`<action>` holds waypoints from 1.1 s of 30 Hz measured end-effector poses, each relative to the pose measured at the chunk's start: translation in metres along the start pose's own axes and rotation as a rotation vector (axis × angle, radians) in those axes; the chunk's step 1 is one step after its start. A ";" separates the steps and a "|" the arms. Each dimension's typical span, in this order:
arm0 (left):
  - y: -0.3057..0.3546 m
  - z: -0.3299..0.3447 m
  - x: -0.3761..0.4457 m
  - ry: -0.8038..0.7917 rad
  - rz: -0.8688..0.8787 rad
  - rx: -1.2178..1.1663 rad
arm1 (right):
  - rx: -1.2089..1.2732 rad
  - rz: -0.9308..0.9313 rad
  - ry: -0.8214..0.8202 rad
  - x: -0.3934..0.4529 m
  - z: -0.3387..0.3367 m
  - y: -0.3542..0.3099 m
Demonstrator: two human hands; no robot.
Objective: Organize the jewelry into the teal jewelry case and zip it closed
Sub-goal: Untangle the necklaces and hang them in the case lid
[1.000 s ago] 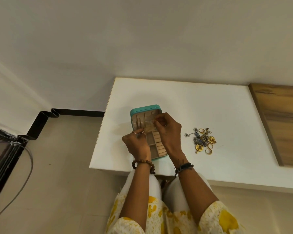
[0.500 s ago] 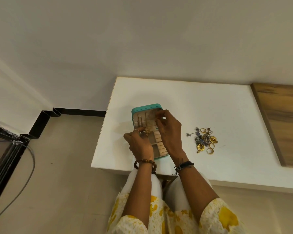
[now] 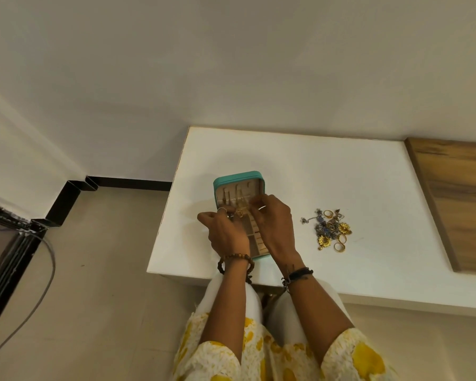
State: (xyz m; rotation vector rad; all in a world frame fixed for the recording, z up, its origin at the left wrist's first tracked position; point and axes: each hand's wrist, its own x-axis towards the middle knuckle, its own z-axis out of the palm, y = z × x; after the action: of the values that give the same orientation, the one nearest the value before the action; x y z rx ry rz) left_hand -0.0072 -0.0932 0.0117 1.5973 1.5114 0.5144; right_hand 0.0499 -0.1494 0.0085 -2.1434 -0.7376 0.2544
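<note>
From the head view, the teal case (image 3: pixel 238 179) lies open on the white counter (image 3: pixel 327 171), lid propped up on the far side, its beige tray toward the person. Both hands work right over the hinge line. The left hand (image 3: pixel 226 232) has its fingers curled in close around something small and gold (image 3: pixel 240 213) at the tray's near-lid edge; whether it truly pinches that piece or only steadies it, I cannot tell. The right hand (image 3: pixel 272 224) has its fingertips drawn narrow together at the lid's lower strip, seemingly pinching a fine piece there, though the piece itself is too small to make out.

The rest of the jewelry (image 3: pixel 331 229) sits in a loose heap on the counter, well to the right of the case, rings and flower-shaped earrings tangled with a chain.

This looks like fixing one piece into the lid. To do it well, I'd keep the left hand bracing the case so the lid does not flop, and seat the piece fully before letting go. The heap is large, so the task seems early.
</note>
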 end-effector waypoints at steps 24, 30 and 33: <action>0.010 -0.007 -0.008 -0.019 -0.031 -0.150 | 0.015 0.015 -0.081 0.001 0.012 -0.011; 0.009 -0.007 -0.007 -0.017 -0.030 -0.128 | 0.093 0.071 -0.069 0.002 0.013 -0.007; 0.009 -0.005 -0.007 -0.009 -0.026 -0.121 | 0.077 0.094 -0.068 0.002 0.015 -0.007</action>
State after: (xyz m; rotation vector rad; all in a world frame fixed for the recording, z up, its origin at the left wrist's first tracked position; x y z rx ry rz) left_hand -0.0076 -0.0978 0.0233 1.4835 1.4648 0.5728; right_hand 0.0428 -0.1350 0.0047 -2.1077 -0.6558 0.4004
